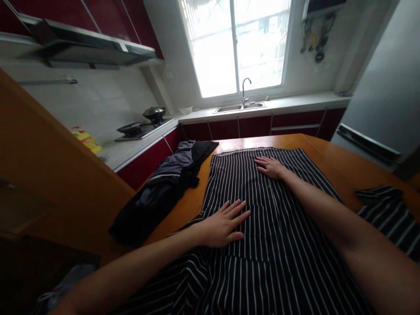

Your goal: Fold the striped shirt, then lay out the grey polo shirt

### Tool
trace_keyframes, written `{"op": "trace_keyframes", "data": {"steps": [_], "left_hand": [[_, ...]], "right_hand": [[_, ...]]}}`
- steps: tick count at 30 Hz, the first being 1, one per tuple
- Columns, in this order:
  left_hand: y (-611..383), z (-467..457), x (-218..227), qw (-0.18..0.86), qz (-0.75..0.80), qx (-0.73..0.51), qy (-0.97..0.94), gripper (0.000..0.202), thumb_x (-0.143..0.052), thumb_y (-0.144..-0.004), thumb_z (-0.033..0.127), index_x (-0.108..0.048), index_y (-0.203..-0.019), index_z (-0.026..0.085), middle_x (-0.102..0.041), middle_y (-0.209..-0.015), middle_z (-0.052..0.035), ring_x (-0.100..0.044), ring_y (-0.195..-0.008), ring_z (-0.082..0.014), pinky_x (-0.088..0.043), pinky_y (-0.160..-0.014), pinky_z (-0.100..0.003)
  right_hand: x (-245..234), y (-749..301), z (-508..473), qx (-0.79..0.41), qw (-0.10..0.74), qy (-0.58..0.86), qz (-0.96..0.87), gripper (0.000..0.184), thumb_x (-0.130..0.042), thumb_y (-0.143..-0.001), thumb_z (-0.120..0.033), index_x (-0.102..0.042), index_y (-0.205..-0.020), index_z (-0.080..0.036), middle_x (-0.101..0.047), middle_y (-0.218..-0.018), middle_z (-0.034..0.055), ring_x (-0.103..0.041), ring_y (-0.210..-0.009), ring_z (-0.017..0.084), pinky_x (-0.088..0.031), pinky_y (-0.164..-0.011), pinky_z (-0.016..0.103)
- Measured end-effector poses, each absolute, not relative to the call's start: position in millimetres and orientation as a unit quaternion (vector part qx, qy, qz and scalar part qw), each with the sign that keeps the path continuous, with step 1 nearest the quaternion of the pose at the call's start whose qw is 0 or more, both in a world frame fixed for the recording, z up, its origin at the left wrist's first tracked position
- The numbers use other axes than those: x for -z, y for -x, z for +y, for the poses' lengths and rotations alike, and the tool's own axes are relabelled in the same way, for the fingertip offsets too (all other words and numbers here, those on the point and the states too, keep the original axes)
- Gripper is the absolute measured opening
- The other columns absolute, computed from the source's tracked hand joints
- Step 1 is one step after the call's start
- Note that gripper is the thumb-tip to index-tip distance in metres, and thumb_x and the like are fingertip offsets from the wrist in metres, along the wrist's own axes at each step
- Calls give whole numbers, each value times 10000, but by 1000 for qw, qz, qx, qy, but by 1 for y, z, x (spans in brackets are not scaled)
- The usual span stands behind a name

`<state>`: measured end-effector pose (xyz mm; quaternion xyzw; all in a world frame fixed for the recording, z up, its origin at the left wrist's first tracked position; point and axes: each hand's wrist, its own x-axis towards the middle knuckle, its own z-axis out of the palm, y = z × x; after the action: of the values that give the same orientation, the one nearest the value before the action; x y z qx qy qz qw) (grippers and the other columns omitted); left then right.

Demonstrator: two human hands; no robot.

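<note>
A black shirt with white stripes [243, 183] lies spread on the wooden table [328, 168], its hem toward the window. My left hand [226, 224] rests flat on the shirt beside a chest pocket, fingers spread. Farther up the cloth, near the hem, my right hand [269, 167] also lies flat with its fingers stretched out. Neither hand grips anything. One striped sleeve [390, 214] reaches out over the table's right side. The left sleeve bunches up under my left forearm. The shirt's collar end is out of view at the bottom.
A dark grey and black garment [164, 188] lies in a heap along the table's left edge. Beyond stand a sink [229, 108] under the window, a stove [144, 129] with pans, and a yellow package [87, 140]. A fridge [377, 96] is at the right.
</note>
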<state>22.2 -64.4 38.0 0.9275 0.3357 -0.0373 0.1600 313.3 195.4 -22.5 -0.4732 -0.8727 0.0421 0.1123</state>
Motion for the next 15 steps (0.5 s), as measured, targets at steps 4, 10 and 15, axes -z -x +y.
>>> {"op": "trace_keyframes", "data": {"steps": [4, 10, 15], "left_hand": [[-12, -106, -54, 208, 315, 64, -924, 759, -469, -1008, 532, -71, -1620, 325, 34, -1680, -57, 2, -1542, -340, -53, -1230, -603], [3, -152, -59, 214, 339, 67, -914, 784, -557, -981, 430, -88, -1607, 393, -3, -1685, 7, -25, -1543, -336, -62, -1241, -585], [25, -165, -70, 217, 374, 92, -897, 845, -631, -937, 393, -102, -1595, 438, -29, -1682, 28, -37, -1541, -341, -113, -1234, -595]], "right_hand": [[21, -313, 195, -43, 117, 474, -872, 626, -329, -987, -565, -400, -1543, -288, -315, -1635, 39, -251, -1515, 275, -185, -1213, 560], [16, -312, 189, -39, 115, 474, -872, 627, -322, -1001, -537, -395, -1545, -232, -315, -1635, 80, -282, -1502, 275, -213, -1203, 538], [-7, -306, 163, 49, 163, 496, -851, 527, -377, -1007, -404, -502, -1455, -157, -417, -1564, 168, -378, -1434, 302, -193, -1192, 519]]}}
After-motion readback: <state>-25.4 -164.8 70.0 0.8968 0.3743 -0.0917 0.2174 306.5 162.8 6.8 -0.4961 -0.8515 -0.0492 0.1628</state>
